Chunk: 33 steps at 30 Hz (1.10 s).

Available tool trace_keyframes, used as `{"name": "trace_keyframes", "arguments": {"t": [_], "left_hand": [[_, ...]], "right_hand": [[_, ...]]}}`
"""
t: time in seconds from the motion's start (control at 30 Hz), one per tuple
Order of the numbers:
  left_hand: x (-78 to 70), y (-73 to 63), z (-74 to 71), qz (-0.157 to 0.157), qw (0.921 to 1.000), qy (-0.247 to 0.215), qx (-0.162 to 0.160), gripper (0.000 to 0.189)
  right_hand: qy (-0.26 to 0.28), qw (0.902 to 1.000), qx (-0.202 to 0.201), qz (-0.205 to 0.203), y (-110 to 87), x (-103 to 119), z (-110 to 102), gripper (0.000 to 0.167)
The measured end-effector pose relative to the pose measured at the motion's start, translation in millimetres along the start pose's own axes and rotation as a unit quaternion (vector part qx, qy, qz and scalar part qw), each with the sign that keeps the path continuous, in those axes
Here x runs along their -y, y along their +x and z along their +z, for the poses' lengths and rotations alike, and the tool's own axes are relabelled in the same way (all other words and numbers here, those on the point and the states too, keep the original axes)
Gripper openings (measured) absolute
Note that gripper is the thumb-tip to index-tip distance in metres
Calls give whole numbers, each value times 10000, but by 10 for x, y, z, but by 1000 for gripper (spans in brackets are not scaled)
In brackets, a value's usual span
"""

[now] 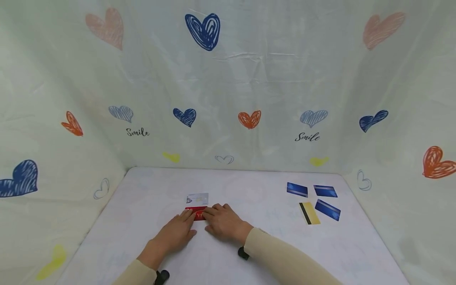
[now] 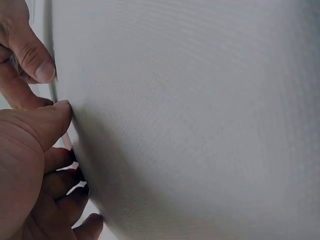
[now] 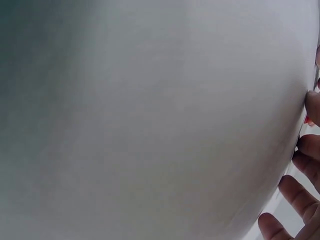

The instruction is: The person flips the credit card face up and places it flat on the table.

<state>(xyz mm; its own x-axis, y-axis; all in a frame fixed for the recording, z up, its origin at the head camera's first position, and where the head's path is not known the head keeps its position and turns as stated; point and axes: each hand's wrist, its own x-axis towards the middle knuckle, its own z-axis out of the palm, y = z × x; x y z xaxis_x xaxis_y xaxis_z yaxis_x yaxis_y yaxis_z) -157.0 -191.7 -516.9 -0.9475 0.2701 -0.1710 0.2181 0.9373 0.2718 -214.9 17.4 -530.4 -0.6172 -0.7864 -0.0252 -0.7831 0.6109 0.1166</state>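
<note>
A red card (image 1: 200,215) with light lettering lies flat on the white table, just below a silver-white card (image 1: 198,199). My left hand (image 1: 177,233) rests its fingertips on the red card's left part, thumb spread to the side. From the right, my right hand (image 1: 225,223) touches the card's right end with its fingers. Both hands partly cover the card. In the left wrist view, the left hand's fingers (image 2: 62,175) meet the tabletop, with the other hand close above. The right wrist view catches the right hand's fingertips (image 3: 300,192) on the surface.
On the right of the table (image 1: 256,190) lie three blue cards (image 1: 327,209) and a yellow card (image 1: 313,213) with a black stripe. A pale curtain (image 1: 228,87) printed with hearts surrounds the table at the back and sides.
</note>
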Motion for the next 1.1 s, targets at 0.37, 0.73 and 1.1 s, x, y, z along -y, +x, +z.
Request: {"name": "trace_keyframes", "arguments": {"t": [0.37, 0.73, 1.1], "left_hand": [[22, -1, -9, 18, 9999, -128, 75, 66], [20, -4, 38, -98, 9998, -94, 108, 68], [19, -28, 40, -17, 10000, -15, 4, 68]], "right_hand": [[339, 9991, 243, -44, -42, -70, 5, 57], [1157, 9872, -206, 1074, -598, -854, 52, 60], [666, 9587, -10, 2765, -1644, -1907, 190, 69]]}}
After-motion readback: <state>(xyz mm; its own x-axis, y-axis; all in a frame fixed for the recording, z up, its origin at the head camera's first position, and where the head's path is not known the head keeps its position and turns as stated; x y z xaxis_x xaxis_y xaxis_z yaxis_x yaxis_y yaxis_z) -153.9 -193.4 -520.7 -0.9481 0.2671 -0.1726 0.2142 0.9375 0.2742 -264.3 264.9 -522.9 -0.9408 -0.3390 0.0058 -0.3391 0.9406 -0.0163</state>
